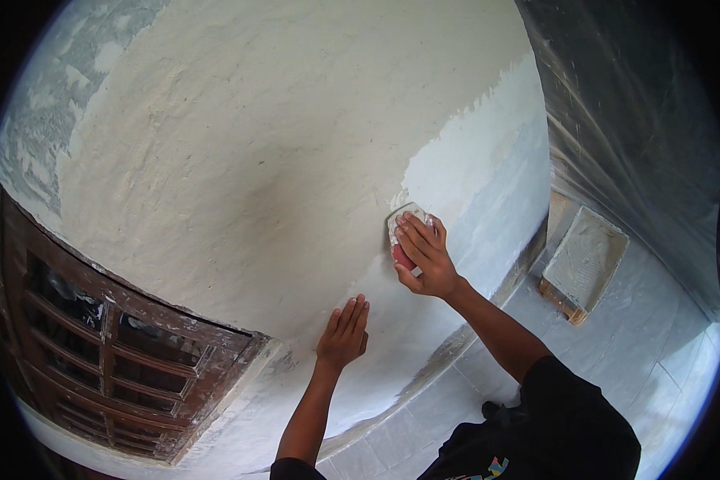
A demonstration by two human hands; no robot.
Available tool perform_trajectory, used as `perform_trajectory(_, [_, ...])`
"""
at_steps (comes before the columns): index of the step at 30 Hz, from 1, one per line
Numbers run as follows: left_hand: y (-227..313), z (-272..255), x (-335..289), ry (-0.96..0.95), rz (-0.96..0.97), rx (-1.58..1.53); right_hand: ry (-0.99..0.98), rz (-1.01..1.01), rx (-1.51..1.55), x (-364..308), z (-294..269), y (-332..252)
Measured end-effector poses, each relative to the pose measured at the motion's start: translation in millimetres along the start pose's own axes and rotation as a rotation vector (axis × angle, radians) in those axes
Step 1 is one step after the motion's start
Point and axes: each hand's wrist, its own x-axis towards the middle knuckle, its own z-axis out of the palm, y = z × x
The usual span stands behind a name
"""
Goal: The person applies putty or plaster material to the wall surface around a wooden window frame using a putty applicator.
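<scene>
A wide wall (280, 160) fills the middle of the view, mostly coated in rough beige plaster, with a smoother whitish patch toward the right. My right hand (426, 254) is closed around a small flat scraper-like tool (400, 254) with a red part, smeared with whitish plaster. That tool is against the wall where the beige coat meets the white patch. My fingers hide much of it, so its exact kind is unclear. Lower and to the left, my left hand (344, 334) has its fingers stretched out and holds nothing. Its fingertips appear to rest on the wall.
A rectangular tray (600, 280) of wet whitish plaster stands on the grey tiled floor (656, 336) at the right. Plastic sheeting (632, 120) hangs behind it. At the lower left, a brown wooden paned frame (108, 344) splashed with white is set into the wall.
</scene>
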Motion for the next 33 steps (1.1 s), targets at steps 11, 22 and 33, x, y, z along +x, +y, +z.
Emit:
perform_trajectory(11, [3,8,0,0.024,-0.031,0.011,-0.160,-0.099,-0.032,-14,-12,25])
perform_trajectory(22, [7,12,-3,0.022,-0.040,0.024,-0.197,-0.194,-0.101,0,-13,34])
perform_trajectory(33, [5,12,-3,-0.002,-0.042,0.064,-0.075,-0.093,-0.082,14,-5,27])
